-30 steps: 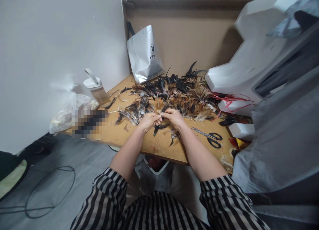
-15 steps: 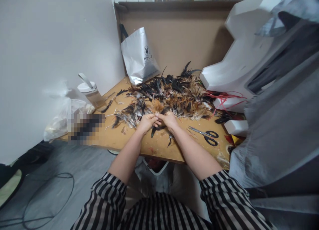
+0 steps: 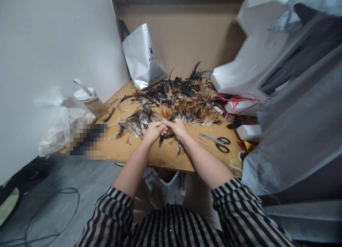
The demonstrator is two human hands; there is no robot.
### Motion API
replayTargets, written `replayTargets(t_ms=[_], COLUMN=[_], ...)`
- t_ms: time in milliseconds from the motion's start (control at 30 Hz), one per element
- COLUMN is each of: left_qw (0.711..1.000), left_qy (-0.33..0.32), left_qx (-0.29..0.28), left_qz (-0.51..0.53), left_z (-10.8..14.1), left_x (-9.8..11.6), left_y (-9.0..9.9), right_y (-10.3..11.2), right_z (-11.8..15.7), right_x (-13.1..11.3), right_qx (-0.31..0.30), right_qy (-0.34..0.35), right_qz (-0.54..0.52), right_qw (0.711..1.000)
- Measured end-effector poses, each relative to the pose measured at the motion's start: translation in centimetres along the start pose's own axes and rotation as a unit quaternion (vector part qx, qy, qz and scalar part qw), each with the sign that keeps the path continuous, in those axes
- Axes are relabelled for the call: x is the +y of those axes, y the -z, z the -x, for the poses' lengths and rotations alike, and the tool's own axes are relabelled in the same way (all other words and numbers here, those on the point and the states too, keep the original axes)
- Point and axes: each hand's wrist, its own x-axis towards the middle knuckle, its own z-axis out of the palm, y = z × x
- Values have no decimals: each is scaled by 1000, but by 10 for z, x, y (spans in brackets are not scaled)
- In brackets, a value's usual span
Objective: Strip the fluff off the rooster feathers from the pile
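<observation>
My left hand (image 3: pixel 155 131) and my right hand (image 3: pixel 177 128) meet over the front of the table, thumbs and fingertips pinched together. A small bunch of golden-brown feathers (image 3: pixel 162 112) fans upward from between the fingertips; its lower end is hidden by the fingers. Rows of dark and brown feather bunches (image 3: pixel 197 111) lie just behind both hands. Below the fingers, a loose black feather (image 3: pixel 161 140) rests on the wood. Scissors (image 3: pixel 222 143) with black handles lie to the right of my right forearm.
On the wooden table (image 3: pixel 171 161), a silver bag (image 3: pixel 144 58) leans at the back. A lidded cup (image 3: pixel 89 99) and a plastic bag (image 3: pixel 56 131) stand left. Red strings (image 3: pixel 237 104) hang by white foam (image 3: pixel 248 67) at right, near a grey cloth (image 3: pixel 296 133).
The camera view has tilted down and shifted slightly, so everything sits a little differently in frame. My hands keep their pinch at the feather bunch, with little visible finger movement.
</observation>
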Motion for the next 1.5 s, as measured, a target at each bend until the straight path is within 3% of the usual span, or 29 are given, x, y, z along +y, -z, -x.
replayTargets(t_ms=[300, 467, 700, 867, 1200, 1400, 1500], left_qw=[1000, 1000, 999, 998, 991, 988, 985], left_qy=[-2, -8, 7, 15, 22, 13, 8], left_qx=[-11, 2, 41, 52, 59, 63, 88], left_qz=[-7, -19, 3, 45, 117, 139, 151], left_z=[1, -1, 1, 3, 11, 13, 16], left_x=[2, -2, 7, 10, 20, 22, 25], left_y=[1, 1, -3, -6, -14, -8, 8], right_y=[2, 2, 11, 21, 19, 17, 6], right_z=[-6, -7, -11, -13, -12, -11, -5], right_x=[10, 14, 6, 5, 7, 4, -3], right_qx=[38, 29, 53, 60, 58, 78, 41], right_qy=[-24, -33, -74, -83, -86, -37, -6], right_qz=[15, 2, -161, -184, -87, 145, 254], right_qw=[999, 999, 983, 978, 991, 986, 966])
